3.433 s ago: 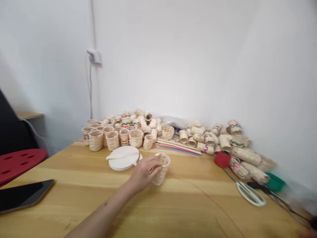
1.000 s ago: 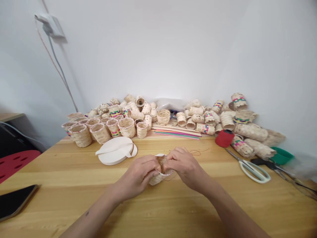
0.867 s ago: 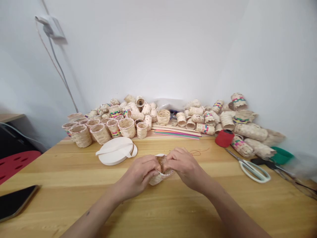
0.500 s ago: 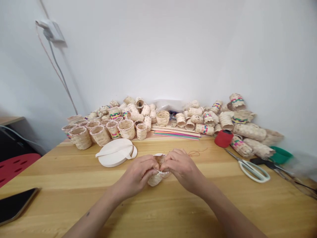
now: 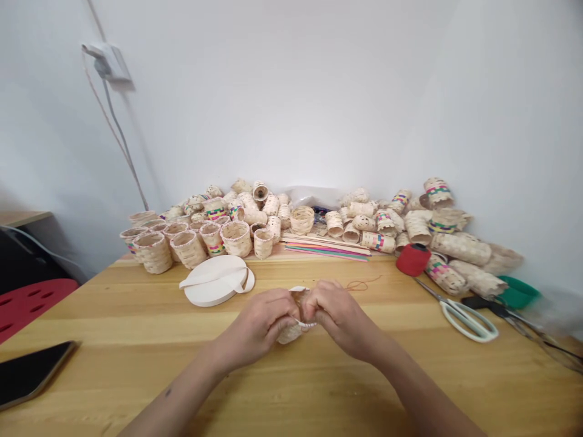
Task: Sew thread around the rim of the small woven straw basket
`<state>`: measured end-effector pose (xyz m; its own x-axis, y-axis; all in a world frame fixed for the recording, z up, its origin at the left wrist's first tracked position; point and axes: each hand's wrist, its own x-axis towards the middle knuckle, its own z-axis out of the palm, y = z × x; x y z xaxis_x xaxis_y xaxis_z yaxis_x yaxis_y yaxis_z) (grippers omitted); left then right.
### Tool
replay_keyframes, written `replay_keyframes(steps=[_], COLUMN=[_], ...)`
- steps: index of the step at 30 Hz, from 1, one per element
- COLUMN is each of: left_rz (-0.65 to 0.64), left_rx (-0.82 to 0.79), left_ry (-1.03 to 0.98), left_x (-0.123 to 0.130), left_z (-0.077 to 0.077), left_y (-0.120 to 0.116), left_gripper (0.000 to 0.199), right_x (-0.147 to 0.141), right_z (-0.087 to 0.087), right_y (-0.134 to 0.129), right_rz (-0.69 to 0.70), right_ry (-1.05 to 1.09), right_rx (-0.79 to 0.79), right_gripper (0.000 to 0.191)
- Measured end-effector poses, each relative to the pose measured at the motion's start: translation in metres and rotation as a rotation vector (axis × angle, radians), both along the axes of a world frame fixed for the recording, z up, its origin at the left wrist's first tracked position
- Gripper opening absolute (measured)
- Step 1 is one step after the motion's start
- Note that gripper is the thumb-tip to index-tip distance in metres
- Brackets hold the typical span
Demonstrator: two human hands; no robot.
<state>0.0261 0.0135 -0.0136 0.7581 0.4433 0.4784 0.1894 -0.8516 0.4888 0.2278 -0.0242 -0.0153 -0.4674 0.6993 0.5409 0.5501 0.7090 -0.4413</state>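
head view: the left hand [image 5: 255,325] and the right hand [image 5: 339,312] curl close together, both gripping a small woven bark basket [image 5: 290,334] by its white rim, over the middle of the wood tabletop [image 5: 136,315]. a thin brown thread [image 5: 362,284] lies just past the right hand, and a white tape roll [image 5: 216,280] sits to the upper left.

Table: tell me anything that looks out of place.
A loose reddish thread lies squiggled on the table, beyond the small basket gripped by the left hand and right hand. It looks stray, lying alone on bare wood, apart from the red spool.
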Motion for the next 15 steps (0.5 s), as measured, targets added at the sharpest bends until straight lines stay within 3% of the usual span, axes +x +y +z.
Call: replay_keyframes(steps=[4, 10, 15], left_rz=[0.003, 0.231, 0.28], left_rx=[0.004, -0.061, -0.114], left_ry=[0.003, -0.168, -0.265], left_x=[0.001, 0.003, 0.009], left_z=[-0.001, -0.006, -0.013], left_y=[-0.001, 0.007, 0.008], left_gripper=[0.02, 0.013, 0.012], right_x=[-0.002, -0.007, -0.009], right_z=[-0.002, -0.012, -0.02], right_y=[0.001, 0.006, 0.009], right_rz=[0.015, -0.137, -0.141], right_ry=[0.026, 0.007, -0.029], right_rx=[-0.013, 0.347, 0.47], right_gripper=[0.017, 0.016, 0.014])
